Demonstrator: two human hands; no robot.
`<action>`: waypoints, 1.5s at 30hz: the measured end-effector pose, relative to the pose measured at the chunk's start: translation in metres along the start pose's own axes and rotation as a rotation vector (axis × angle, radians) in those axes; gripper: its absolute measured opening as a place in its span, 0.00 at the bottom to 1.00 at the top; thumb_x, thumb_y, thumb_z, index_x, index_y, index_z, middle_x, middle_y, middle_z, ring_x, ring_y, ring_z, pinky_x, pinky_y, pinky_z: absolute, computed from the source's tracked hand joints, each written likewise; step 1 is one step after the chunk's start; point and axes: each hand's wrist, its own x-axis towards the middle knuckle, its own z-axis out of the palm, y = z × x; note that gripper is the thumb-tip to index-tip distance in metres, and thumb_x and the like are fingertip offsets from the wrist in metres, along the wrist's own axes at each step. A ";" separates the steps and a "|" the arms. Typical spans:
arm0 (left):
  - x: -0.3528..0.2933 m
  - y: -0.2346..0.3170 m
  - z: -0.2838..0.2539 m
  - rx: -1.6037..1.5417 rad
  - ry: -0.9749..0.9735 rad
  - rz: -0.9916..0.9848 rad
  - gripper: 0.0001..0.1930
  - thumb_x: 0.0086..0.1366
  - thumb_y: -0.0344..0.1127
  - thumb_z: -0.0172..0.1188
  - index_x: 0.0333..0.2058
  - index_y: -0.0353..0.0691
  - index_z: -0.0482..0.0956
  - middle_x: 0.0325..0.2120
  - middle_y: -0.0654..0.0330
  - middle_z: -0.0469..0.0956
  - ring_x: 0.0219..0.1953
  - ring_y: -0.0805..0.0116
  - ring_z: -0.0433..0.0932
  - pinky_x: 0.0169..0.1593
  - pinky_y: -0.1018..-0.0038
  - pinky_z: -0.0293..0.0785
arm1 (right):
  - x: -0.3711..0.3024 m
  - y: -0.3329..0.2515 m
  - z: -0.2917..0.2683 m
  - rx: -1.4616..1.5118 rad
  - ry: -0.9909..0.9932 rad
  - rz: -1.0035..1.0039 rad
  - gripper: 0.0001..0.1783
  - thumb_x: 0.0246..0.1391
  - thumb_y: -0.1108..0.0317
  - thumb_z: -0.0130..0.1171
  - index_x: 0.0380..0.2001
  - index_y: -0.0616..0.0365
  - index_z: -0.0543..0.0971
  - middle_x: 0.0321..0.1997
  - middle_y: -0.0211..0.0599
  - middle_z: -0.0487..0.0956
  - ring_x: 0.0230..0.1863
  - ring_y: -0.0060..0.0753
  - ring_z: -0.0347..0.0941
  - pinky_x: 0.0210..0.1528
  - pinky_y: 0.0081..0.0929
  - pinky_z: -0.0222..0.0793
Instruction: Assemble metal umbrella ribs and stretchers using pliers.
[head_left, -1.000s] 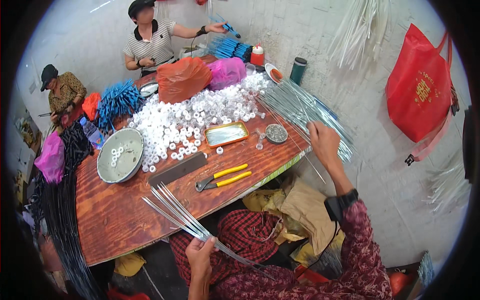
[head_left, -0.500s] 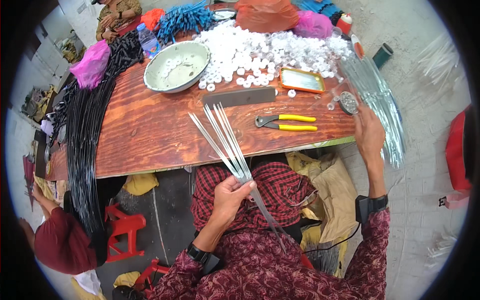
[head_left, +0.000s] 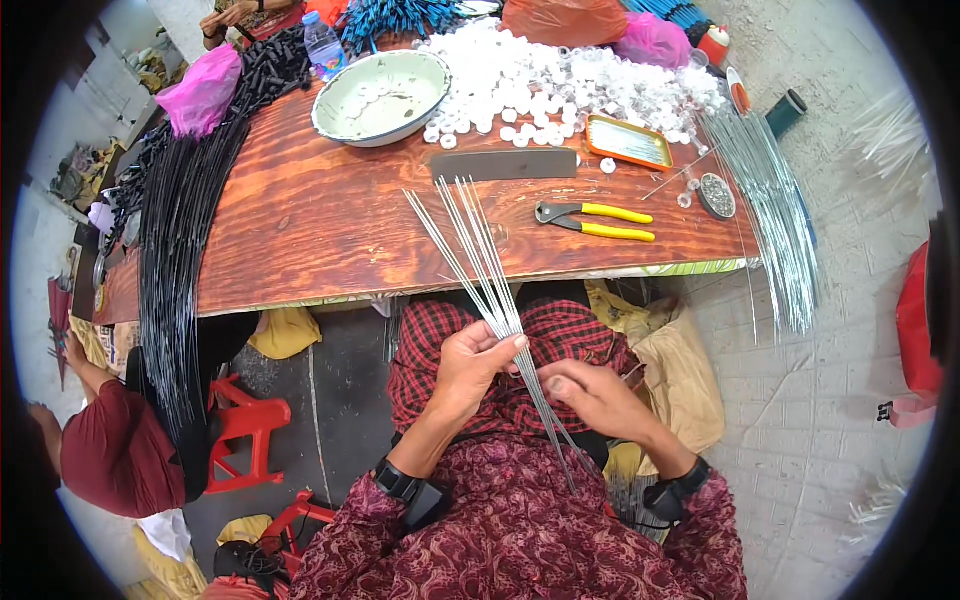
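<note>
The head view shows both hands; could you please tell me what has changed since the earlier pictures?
The right hand has moved left and back toward the body, from the silver wire pile to beside the fanned wires; whether its grip holds anything is unclear. The left hand still holds those wires, and the yellow-handled end nippers stay put.

a workshop, judging by the pliers [head_left: 600,211], heaped white parts [head_left: 580,85] and silvery rods [head_left: 775,220] on the table [head_left: 320,220].

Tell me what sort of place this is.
Likely a small hand-assembly workshop: a heap of small white parts and yellow-handled cutters on a wooden table, and a bunch of thin silvery rods in the person's left hand.
</note>
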 end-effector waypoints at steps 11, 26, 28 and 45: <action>0.016 0.018 0.007 0.162 -0.203 -0.076 0.16 0.70 0.37 0.59 0.49 0.29 0.78 0.37 0.59 0.82 0.33 0.78 0.77 0.38 0.80 0.75 | 0.028 0.002 0.040 0.659 0.037 0.144 0.22 0.72 0.56 0.39 0.49 0.67 0.69 0.31 0.42 0.79 0.28 0.32 0.79 0.33 0.24 0.77; 0.025 0.032 -0.010 0.115 -0.133 -0.088 0.18 0.67 0.36 0.61 0.50 0.29 0.77 0.38 0.51 0.84 0.36 0.70 0.83 0.41 0.74 0.81 | 0.055 0.027 -0.155 -0.777 1.292 -0.247 0.14 0.57 0.68 0.57 0.46 0.57 0.77 0.45 0.45 0.79 0.45 0.53 0.75 0.46 0.44 0.71; 0.024 0.032 -0.012 0.125 -0.135 -0.081 0.18 0.68 0.37 0.61 0.50 0.29 0.77 0.39 0.51 0.83 0.37 0.69 0.83 0.41 0.74 0.81 | 0.072 0.040 -0.176 -0.897 1.075 -0.200 0.18 0.57 0.67 0.57 0.51 0.59 0.75 0.48 0.46 0.77 0.50 0.55 0.72 0.52 0.45 0.67; 0.023 0.030 -0.001 0.035 -0.205 -0.084 0.20 0.68 0.40 0.61 0.52 0.32 0.77 0.43 0.51 0.83 0.39 0.69 0.82 0.41 0.75 0.81 | 0.021 -0.018 0.025 0.628 -0.154 0.113 0.23 0.70 0.57 0.47 0.55 0.69 0.70 0.41 0.47 0.81 0.42 0.36 0.81 0.46 0.30 0.77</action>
